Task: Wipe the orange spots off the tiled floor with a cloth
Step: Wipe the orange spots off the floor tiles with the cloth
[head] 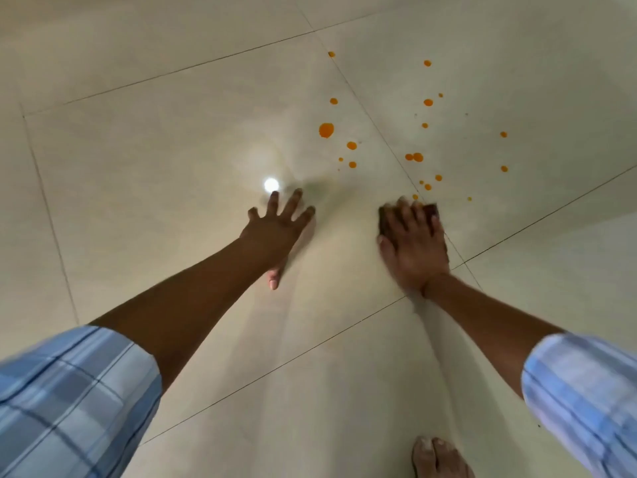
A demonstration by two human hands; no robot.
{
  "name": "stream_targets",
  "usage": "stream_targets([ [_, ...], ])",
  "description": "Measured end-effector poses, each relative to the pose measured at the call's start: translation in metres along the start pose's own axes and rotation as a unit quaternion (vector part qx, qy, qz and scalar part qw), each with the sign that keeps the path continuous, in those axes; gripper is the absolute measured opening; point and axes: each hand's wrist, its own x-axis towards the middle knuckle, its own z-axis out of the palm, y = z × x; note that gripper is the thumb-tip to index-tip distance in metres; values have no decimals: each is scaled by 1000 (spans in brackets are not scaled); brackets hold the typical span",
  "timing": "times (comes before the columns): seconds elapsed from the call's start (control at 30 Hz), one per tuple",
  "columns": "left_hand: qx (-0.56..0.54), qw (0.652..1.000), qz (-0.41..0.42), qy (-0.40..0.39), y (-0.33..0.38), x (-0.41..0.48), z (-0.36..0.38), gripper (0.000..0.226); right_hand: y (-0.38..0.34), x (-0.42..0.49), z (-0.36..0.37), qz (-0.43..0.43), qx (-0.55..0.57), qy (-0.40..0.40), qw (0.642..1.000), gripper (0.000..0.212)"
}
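Note:
Several orange spots dot the cream tiled floor (172,139); the biggest spot (326,130) lies ahead of my hands, and smaller ones such as a double spot (414,157) scatter to the right. My right hand (412,243) presses flat on a dark brown cloth (431,210), which shows only at its far corners beyond my fingers. The nearest small spots lie just past the cloth. My left hand (279,229) rests flat on the floor with fingers spread, holding nothing.
A bare foot (437,457) stands at the bottom right. Another toe (273,279) peeks out under my left wrist. A ceiling light reflects as a bright dot (271,184) by my left fingertips. Dark grout lines cross the floor.

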Motion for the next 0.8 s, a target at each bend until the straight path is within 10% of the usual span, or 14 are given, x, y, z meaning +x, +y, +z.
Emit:
stream_targets([
  [0.8, 8, 995, 21, -95, 25, 26, -17, 160, 55, 56, -8, 114, 50, -9, 992, 68],
])
